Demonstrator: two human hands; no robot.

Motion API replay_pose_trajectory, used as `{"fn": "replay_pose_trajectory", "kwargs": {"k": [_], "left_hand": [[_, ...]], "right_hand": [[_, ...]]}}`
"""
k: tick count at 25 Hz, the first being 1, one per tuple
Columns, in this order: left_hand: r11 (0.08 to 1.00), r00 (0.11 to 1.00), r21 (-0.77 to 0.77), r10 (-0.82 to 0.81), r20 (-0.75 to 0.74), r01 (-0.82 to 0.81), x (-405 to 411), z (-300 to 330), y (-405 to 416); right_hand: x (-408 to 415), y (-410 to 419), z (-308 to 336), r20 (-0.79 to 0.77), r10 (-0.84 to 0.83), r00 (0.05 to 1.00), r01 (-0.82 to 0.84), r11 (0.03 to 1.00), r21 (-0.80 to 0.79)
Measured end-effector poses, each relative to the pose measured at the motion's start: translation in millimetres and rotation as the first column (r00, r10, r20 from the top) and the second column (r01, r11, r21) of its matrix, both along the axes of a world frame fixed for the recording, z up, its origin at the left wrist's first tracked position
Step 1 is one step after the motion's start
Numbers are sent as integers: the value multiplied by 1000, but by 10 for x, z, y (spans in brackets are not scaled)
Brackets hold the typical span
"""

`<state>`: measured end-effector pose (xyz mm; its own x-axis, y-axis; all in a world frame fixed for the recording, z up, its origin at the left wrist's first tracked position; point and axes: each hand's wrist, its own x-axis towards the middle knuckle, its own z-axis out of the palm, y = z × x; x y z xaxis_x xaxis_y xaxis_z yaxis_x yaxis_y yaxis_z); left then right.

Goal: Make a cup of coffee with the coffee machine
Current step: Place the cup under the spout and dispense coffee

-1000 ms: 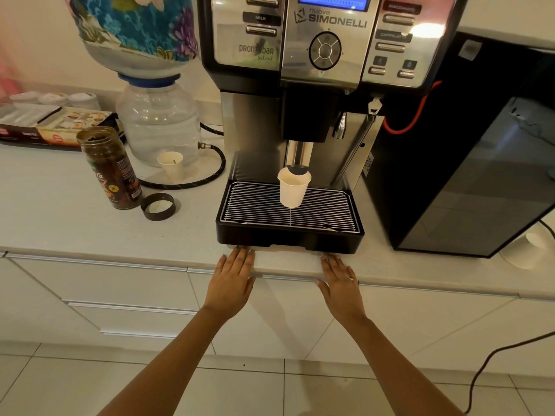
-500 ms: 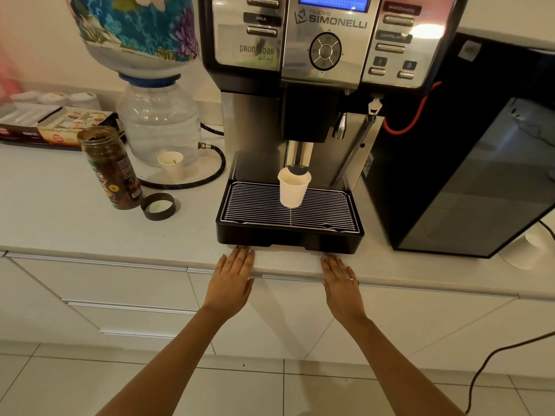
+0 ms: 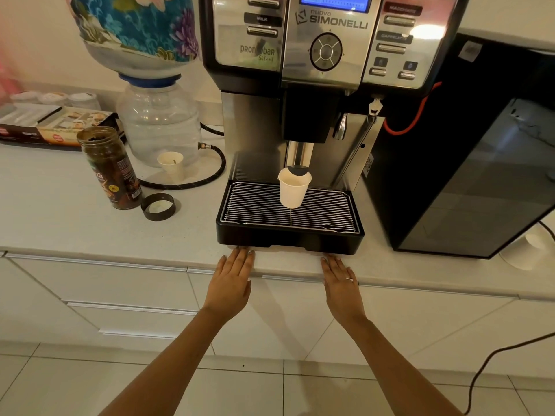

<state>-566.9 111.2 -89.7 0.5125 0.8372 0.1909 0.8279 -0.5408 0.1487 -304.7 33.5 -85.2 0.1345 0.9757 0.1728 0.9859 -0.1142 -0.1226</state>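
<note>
A silver and black coffee machine [image 3: 326, 52] stands on the counter. A white paper cup [image 3: 292, 190] sits upright on its wire drip tray [image 3: 330, 214], directly under the spout [image 3: 298, 168]. My left hand [image 3: 231, 283] lies flat on the counter edge in front of the tray's left corner, fingers together and extended, holding nothing. My right hand [image 3: 341, 283], with a ring on it, rests the same way below the tray's right corner.
Left of the machine stand an open brown coffee jar [image 3: 111, 169], its black lid [image 3: 158, 206], a small paper cup [image 3: 171, 165] and a water bottle dispenser [image 3: 159, 124] with a hose. A black appliance [image 3: 468, 163] stands to the right, with a white cup [image 3: 528, 250] beside it.
</note>
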Motion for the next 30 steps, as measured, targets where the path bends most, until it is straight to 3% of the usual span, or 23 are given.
{"fn": "replay_pose_trajectory", "kwargs": {"k": [30], "left_hand": [[1000, 1000, -17, 7, -28, -7, -12, -44, 24]], "right_hand": [[-10, -5, -2, -15, -6, 1000, 6, 1000, -5]]}}
